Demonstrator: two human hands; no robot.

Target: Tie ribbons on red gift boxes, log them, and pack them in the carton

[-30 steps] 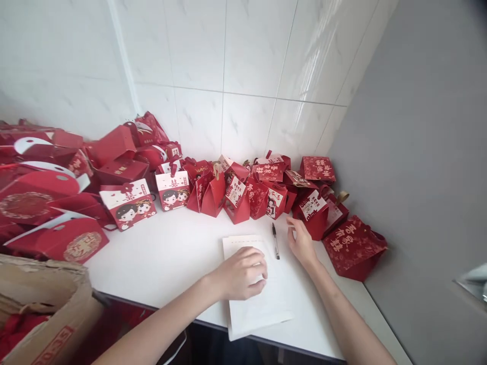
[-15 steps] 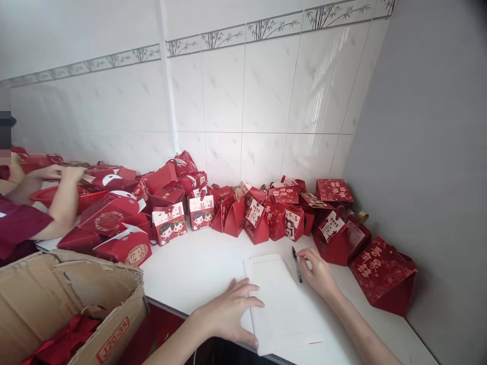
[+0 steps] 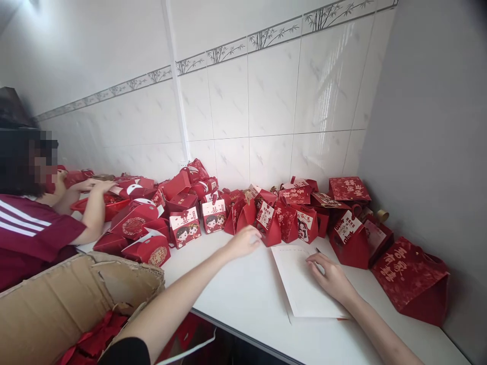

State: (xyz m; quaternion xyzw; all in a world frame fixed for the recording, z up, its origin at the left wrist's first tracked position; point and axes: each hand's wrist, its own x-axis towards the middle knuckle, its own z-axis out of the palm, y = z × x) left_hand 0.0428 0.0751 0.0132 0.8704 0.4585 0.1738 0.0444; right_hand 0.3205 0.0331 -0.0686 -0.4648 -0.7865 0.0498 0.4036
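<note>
Paper sheets (image 3: 300, 284): a thin white stack lying flat on the white table (image 3: 224, 299), its left part in plain sight, an under-sheet poking out at the near left corner.
Feel: I expect them light, limp and easily creased, with sheets apt to slide over one another.
Best hold: I would pinch the free left edge, several layers at once, or steady the stack under a flat palm.
Right hand (image 3: 331, 276): over the right part of the paper sheets, fingers loosely bent; I cannot tell whether they grip anything.
Pen (image 3: 318, 250): one dark end shows at the far edge of the paper sheets, by my fingertips; the rest is hidden.
Left hand (image 3: 243, 242): left of the paper sheets' far left corner, fingers relaxed, nothing visible in them; contact with a box is unclear.
Red gift boxes (image 3: 287, 223): crowded just beyond the paper sheets, leaving little room on that side.
Large red box (image 3: 411, 279): right of the paper sheets, limiting space there.
Cardboard carton (image 3: 57, 304): well left of the paper sheets, red items inside.
Co-worker (image 3: 38, 243): past the carton, farther from the paper sheets, arms by a red basin (image 3: 116, 209).
</note>
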